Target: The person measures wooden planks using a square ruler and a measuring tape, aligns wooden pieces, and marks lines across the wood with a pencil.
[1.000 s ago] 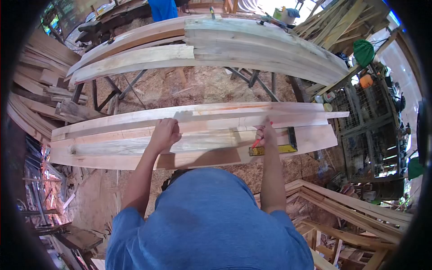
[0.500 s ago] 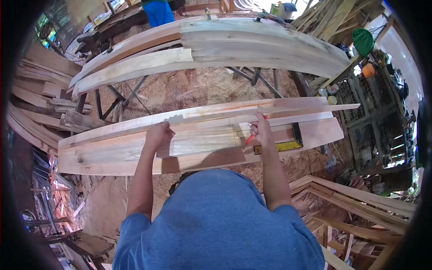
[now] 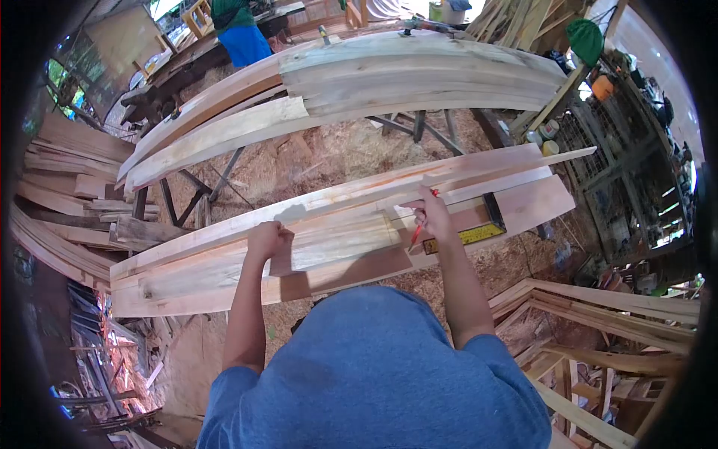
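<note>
My left hand (image 3: pixel 270 240) is closed in a fist over the wooden boards (image 3: pixel 176 282) in front of me. Whatever its fingers might be holding is hidden. To the right, my right hand (image 3: pixel 434 215) grips a red pencil (image 3: pixel 415 237), its lower end slanting down toward the wood and its top showing above the knuckles. The index finger points left. Just right of that hand lies a square with a black stock and yellow blade (image 3: pixel 479 233), flat on the boards. A narrow wooden strip (image 3: pixel 557 157) runs lengthwise along them and sticks out past the right end.
Beyond, a second set of long boards (image 3: pixel 419 75) rests on metal trestles (image 3: pixel 224 176), with a power tool (image 3: pixel 426 26) on top. Lumber is stacked at left (image 3: pixel 63 198). A wooden frame (image 3: pixel 606 299) stands lower right. Another person in blue shorts (image 3: pixel 243 46) is at the back.
The view has turned, so the boards now slope more steeply up to the right. Both hands stay near the same places on the wood; my right index finger now extends left.
</note>
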`<action>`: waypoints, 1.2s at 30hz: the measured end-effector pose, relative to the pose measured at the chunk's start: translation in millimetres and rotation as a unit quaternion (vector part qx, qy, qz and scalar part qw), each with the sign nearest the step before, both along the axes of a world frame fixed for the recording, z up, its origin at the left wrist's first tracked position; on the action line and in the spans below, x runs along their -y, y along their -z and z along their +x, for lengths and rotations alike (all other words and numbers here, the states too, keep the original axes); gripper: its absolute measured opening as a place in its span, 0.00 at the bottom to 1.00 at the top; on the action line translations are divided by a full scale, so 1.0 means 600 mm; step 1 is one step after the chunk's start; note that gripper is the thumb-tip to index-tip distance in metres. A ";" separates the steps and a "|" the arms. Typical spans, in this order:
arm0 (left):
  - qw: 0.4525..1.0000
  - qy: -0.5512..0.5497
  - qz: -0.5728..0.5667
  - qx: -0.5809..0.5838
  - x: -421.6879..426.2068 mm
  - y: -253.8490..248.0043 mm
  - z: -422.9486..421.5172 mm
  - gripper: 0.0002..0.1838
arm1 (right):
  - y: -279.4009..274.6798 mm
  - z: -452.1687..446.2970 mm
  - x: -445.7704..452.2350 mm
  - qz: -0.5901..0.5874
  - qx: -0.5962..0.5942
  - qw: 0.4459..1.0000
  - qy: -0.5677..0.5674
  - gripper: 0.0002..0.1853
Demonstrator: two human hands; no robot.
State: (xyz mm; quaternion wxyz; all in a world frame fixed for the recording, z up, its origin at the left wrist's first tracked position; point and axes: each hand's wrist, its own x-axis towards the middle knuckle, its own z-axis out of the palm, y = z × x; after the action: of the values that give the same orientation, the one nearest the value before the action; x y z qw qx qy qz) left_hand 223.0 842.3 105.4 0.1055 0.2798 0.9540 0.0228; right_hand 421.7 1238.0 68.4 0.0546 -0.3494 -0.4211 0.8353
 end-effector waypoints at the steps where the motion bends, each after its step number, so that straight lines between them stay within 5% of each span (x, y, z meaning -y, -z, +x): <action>1: 1.000 0.009 -0.021 0.002 0.001 0.009 -0.005 0.19 | 0.002 0.002 0.000 -0.001 -0.004 1.000 -0.003 0.18; 7: 1.000 -0.011 -0.008 0.022 0.012 0.036 -0.013 0.24 | 0.095 -0.004 -0.011 0.043 -0.044 0.997 -0.051 0.24; 15: 0.999 -0.024 0.027 -0.029 0.003 -0.002 0.032 0.28 | 0.041 0.015 0.039 0.020 0.020 1.000 -0.006 0.34; 25: 0.998 -0.016 0.025 -0.064 -0.003 -0.014 0.041 0.26 | 0.097 0.028 0.051 0.123 -0.013 0.992 -0.015 0.16; 36: 0.993 -0.012 0.092 -0.077 -0.003 -0.019 0.055 0.23 | 0.091 0.031 0.059 0.186 -0.018 0.982 -0.023 0.14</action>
State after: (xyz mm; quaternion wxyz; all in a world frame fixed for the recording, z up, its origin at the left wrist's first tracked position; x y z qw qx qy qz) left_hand 256.1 844.1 117.0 0.0052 0.2776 0.9565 0.0897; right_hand 440.3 1202.7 13.7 0.1066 -0.3086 -0.5758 0.7496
